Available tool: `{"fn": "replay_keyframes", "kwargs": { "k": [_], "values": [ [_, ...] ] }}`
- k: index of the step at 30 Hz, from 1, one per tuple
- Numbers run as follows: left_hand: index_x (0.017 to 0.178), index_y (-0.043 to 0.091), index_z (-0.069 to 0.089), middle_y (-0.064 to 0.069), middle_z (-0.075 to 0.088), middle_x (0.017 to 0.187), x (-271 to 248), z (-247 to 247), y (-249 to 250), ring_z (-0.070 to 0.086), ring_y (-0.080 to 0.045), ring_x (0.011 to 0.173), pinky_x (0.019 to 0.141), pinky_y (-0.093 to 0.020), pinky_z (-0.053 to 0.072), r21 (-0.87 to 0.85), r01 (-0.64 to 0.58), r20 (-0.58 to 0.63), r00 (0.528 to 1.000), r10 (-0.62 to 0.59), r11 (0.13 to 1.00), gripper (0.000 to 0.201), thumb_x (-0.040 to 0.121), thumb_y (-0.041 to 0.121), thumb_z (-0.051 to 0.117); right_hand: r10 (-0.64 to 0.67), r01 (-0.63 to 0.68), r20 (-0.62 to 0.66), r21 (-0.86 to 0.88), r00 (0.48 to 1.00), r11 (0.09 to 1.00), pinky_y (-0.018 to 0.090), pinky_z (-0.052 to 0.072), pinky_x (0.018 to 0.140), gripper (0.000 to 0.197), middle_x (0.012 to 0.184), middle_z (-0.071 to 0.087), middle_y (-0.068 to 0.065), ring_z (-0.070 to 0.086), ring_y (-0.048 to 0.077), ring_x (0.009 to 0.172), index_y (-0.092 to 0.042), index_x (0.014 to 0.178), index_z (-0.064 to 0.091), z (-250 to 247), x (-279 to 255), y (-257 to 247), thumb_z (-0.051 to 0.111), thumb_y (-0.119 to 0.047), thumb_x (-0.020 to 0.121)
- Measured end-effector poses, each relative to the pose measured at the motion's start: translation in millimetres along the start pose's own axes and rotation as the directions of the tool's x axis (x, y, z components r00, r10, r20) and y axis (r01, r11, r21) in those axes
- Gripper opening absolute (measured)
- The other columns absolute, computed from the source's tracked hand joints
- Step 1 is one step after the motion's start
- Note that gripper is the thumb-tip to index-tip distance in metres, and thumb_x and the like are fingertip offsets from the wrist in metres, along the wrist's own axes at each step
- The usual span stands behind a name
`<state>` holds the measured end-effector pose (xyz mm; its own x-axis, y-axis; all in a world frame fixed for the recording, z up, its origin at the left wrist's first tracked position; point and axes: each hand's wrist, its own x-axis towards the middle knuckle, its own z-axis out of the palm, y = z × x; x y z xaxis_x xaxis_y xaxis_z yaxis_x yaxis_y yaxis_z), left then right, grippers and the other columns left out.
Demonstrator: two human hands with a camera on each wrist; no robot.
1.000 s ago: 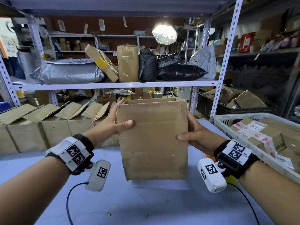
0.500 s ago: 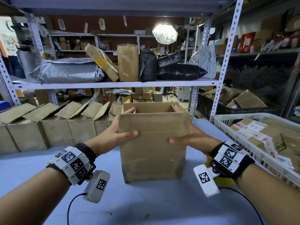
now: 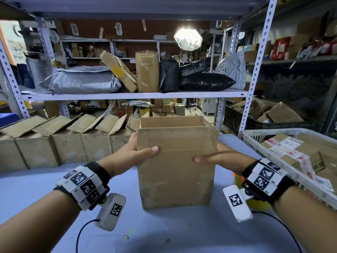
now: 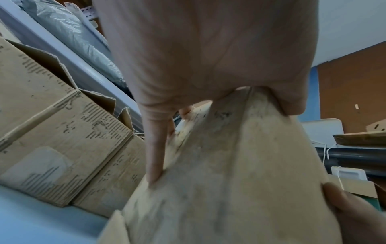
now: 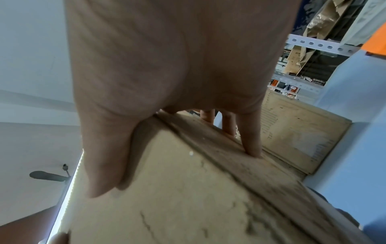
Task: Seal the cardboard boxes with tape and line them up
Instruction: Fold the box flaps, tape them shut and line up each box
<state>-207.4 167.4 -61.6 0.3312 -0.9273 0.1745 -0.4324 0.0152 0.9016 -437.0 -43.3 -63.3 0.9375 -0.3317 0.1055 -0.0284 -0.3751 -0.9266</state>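
The open-topped cardboard box (image 3: pixel 176 167) is now seen at the centre of the frame, lower than a second ago, its base resting on the blue table (image 3: pixel 32 189) and its interior in view. It is clamped at both sides: the left hand (image 3: pixel 131 152) has its thumb on the near face and fingers along the left side; the right hand (image 3: pixel 218 157) likewise. The row of open boxes (image 3: pixel 54 143) at left is unchanged.

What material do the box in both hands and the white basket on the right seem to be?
The box: brown corrugated cardboard, matte and scuffed; fluting lines show through its worn faces. The basket: probably moulded plastic, white and smooth, with an openwork slotted wall.
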Motion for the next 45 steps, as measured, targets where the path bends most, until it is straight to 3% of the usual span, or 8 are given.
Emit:
{"fn": "replay_keyframes", "kwargs": {
  "k": [3, 8, 13, 19, 27, 36, 41, 45],
  "values": [
    [0.139, 0.028, 0.046, 0.014, 0.074, 0.109, -5.1, 5.1, -0.4, 0.073, -0.008, 0.094, 0.076, -0.037, 0.063, 0.002, 0.055, 0.081, 0.995, -0.055, 0.999, 0.079, 0.074, 0.068, 0.066, 0.070, -0.068, 0.037, -0.038, 0.997, 0.997, 0.032, 0.051, 0.102, 0.086, 0.132, 0.064, -0.011, 0.060, 0.009, 0.123, -0.033, 0.148, 0.036, -4.4, -3.6, 2.2, 0.084, -0.033, 0.077],
    [0.138, 0.014, 0.050, -0.001, 0.072, 0.122, -7.5, 11.6, -19.6, 0.074, -0.021, 0.101, 0.088, -0.056, 0.058, 0.012, 0.186, 0.037, 0.982, -0.186, 0.982, 0.100, 0.063, 0.079, 0.066, 0.162, -0.162, -0.028, 0.006, 0.986, 0.987, 0.047, 0.052, 0.101, 0.081, 0.127, 0.069, -0.004, 0.066, 0.017, 0.115, -0.025, 0.145, 0.041, 6.5, -9.1, 20.1, 0.080, -0.034, 0.074],
    [0.109, 0.060, 0.062, 0.007, 0.071, 0.121, -4.2, 12.6, -6.5, 0.071, -0.017, 0.108, 0.088, -0.052, 0.059, 0.042, 0.047, 0.071, 0.996, -0.049, 0.998, 0.045, 0.068, 0.076, 0.069, 0.101, -0.099, -0.031, 0.043, 0.994, 0.994, 0.041, 0.051, 0.104, 0.077, 0.134, 0.064, -0.002, 0.062, 0.014, 0.122, -0.026, 0.148, 0.036, 4.7, -7.0, 16.4, 0.075, -0.011, 0.084],
    [0.104, 0.073, 0.054, 0.005, 0.050, 0.142, 2.1, 9.3, -4.8, 0.046, -0.018, 0.136, 0.096, -0.049, 0.056, 0.139, 0.009, 0.081, 0.997, -0.021, 0.990, 0.046, 0.063, 0.076, 0.074, 0.061, -0.062, 0.017, 0.036, 0.998, 0.997, 0.034, 0.049, 0.106, 0.075, 0.139, 0.061, -0.003, 0.059, 0.012, 0.126, -0.022, 0.150, 0.035, 4.6, -5.5, 27.3, 0.071, 0.000, 0.087],
    [0.127, 0.057, 0.049, 0.025, 0.022, 0.137, 14.5, 32.9, -24.8, 0.037, -0.009, 0.136, 0.111, -0.036, 0.044, 0.273, -0.065, 0.086, 0.995, 0.043, 0.960, 0.079, 0.057, 0.078, 0.079, 0.024, -0.030, -0.029, -0.250, 0.999, 0.968, 0.034, 0.052, 0.096, 0.068, 0.128, 0.067, -0.006, 0.061, 0.017, 0.123, -0.032, 0.133, 0.058, -23.7, -14.2, 21.6, 0.089, -0.027, 0.073],
    [0.139, 0.048, 0.049, 0.026, 0.011, 0.146, 23.9, 32.2, -31.5, 0.019, -0.003, 0.141, 0.124, -0.040, 0.021, 0.338, 0.008, 0.142, 0.988, -0.059, 0.941, 0.096, 0.054, 0.086, 0.072, 0.044, -0.037, 0.091, -0.078, 0.995, 0.996, 0.026, 0.055, 0.092, 0.069, 0.133, 0.065, -0.007, 0.061, 0.012, 0.123, -0.029, 0.140, 0.052, -18.9, -16.1, 43.3, 0.083, -0.013, 0.080],
    [0.114, 0.056, 0.049, 0.008, 0.028, 0.151, 12.4, 25.1, -14.2, 0.049, -0.012, 0.132, 0.100, -0.031, 0.050, 0.199, 0.111, 0.170, 0.975, -0.146, 0.974, 0.059, 0.062, 0.080, 0.063, 0.041, -0.037, 0.045, -0.089, 0.998, 0.995, 0.043, 0.050, 0.104, 0.076, 0.136, 0.062, -0.003, 0.057, 0.017, 0.128, -0.034, 0.137, 0.054, -13.9, -9.2, 41.5, 0.088, -0.019, 0.071],
    [0.139, 0.033, 0.041, -0.003, 0.051, 0.143, 10.2, 20.5, -13.1, 0.068, -0.016, 0.111, 0.094, -0.041, 0.058, 0.049, 0.168, 0.080, 0.982, -0.172, 0.985, 0.105, 0.054, 0.093, 0.053, 0.098, -0.102, -0.031, -0.191, 0.995, 0.976, 0.047, 0.040, 0.113, 0.081, 0.145, 0.048, 0.001, 0.043, 0.020, 0.138, -0.065, 0.120, 0.050, -7.9, -2.4, 46.5, 0.093, -0.047, 0.054]
  ]
}}
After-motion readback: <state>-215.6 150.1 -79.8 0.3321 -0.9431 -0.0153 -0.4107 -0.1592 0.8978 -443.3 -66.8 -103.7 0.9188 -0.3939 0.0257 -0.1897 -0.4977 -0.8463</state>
